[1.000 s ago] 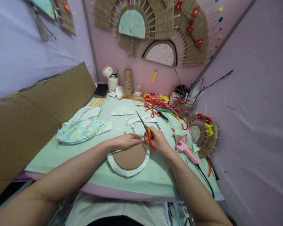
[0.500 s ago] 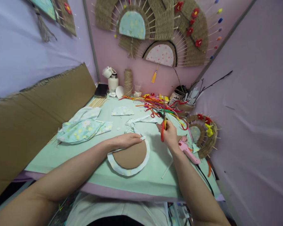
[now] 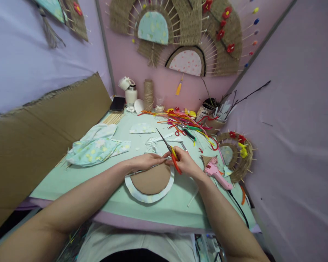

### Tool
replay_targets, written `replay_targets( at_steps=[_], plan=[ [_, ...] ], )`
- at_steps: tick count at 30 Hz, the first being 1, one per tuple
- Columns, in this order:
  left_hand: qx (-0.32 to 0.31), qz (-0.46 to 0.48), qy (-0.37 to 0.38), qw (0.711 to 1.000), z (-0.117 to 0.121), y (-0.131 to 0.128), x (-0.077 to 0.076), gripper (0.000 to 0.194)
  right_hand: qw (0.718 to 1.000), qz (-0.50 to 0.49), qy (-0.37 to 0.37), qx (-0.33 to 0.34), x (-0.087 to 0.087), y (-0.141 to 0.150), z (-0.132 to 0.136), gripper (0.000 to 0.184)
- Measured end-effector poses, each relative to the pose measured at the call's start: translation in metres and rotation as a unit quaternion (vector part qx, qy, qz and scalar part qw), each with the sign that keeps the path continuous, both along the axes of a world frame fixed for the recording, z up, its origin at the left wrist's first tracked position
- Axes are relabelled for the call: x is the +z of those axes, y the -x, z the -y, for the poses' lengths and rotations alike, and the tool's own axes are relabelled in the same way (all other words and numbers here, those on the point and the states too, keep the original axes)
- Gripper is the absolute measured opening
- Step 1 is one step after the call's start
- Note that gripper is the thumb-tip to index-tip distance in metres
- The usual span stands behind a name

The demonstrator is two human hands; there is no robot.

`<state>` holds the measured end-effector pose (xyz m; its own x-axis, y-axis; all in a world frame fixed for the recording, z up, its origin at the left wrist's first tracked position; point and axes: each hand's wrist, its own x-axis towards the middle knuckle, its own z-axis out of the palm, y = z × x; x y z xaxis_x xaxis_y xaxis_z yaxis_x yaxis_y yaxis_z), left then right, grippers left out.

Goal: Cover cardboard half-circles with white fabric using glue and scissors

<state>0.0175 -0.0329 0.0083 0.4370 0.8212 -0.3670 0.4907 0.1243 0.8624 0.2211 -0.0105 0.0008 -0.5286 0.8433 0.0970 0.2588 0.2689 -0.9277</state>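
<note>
A brown cardboard half-circle [image 3: 150, 181] lies flat on a larger piece of pale floral fabric [image 3: 149, 198], whose border shows around the curve. My left hand [image 3: 144, 162] rests along the straight top edge, its fingertips closed on the edge near the right corner. In my right hand [image 3: 184, 162] are scissors [image 3: 169, 148] with orange and yellow handles, blades pointing up and left, away from the fabric. The right fingertips meet the left ones at that corner. Thin fabric offcuts [image 3: 153, 146] lie just beyond the hands.
Folded floral cloth [image 3: 98, 151] lies left, with a cut fabric half-circle [image 3: 142, 128] behind. A pink glue gun [image 3: 218, 174] with a cord sits right of my forearm. Pipe cleaners [image 3: 177, 118] and pliers [image 3: 189, 134] lie at the back. A cardboard sheet [image 3: 49, 134] stands left.
My right hand has moved left with the scissors to the half-circle's right corner, and the blades now tilt left. My left fingertips have drawn together at the edge there.
</note>
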Motion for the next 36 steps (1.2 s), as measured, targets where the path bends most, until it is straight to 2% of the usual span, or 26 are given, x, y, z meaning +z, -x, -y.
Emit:
replay_targets(
  at_steps=[3, 6, 8, 10, 13, 15, 18, 22, 24, 26, 29, 32, 36],
  plan=[
    [0.017, 0.013, 0.034, 0.999, -0.001, 0.0, 0.002, 0.064, 0.999, -0.017, -0.001, -0.029, -0.002, 0.003, 0.001, 0.016],
    [0.019, 0.096, 0.133, 0.986, -0.006, 0.001, -0.002, 0.069, 0.993, -0.054, 0.019, -0.099, -0.008, 0.005, -0.002, 0.015],
    [0.011, 0.216, 0.218, 0.952, -0.012, 0.004, -0.005, 0.077, 0.985, -0.082, 0.029, -0.146, -0.012, 0.003, -0.006, 0.016],
    [0.033, 0.33, 0.272, 0.903, -0.018, 0.008, -0.007, 0.083, 0.974, -0.117, 0.04, -0.191, -0.015, 0.0, -0.011, 0.019],
    [0.122, 0.464, 0.253, 0.84, -0.024, 0.014, -0.005, 0.08, 0.948, -0.18, 0.071, -0.251, -0.015, -0.006, -0.018, 0.026],
    [0.151, 0.516, 0.207, 0.817, -0.023, 0.014, -0.003, 0.079, 0.932, -0.221, 0.096, -0.271, -0.012, -0.008, -0.021, 0.031],
    [0.144, 0.524, 0.156, 0.825, -0.015, 0.007, -0.003, 0.075, 0.913, -0.276, 0.134, -0.267, -0.008, -0.006, -0.02, 0.036],
    [0.127, 0.512, 0.114, 0.842, -0.002, -0.014, -0.012, 0.067, 0.896, -0.327, 0.177, -0.244, -0.008, 0.004, -0.012, 0.039],
    [0.162, 0.496, 0.107, 0.846, 0.001, -0.022, -0.014, 0.061, 0.889, -0.342, 0.194, -0.237, -0.01, 0.009, -0.009, 0.04],
    [0.23, 0.473, 0.106, 0.844, 0.002, -0.025, -0.013, 0.051, 0.882, -0.354, 0.205, -0.234, -0.01, 0.011, -0.006, 0.041],
    [0.292, 0.453, 0.112, 0.835, -0.002, -0.02, -0.005, 0.04, 0.874, -0.37, 0.207, -0.239, -0.008, 0.011, -0.006, 0.043],
    [0.288, 0.471, 0.128, 0.824, -0.006, -0.01, 0.002, 0.04, 0.871, -0.379, 0.203, -0.239, -0.005, 0.008, -0.007, 0.043],
    [0.279, 0.496, 0.145, 0.81, -0.009, 0.001, 0.006, 0.051, 0.877, -0.373, 0.201, -0.226, -0.004, 0.006, -0.009, 0.044]
  ],
)
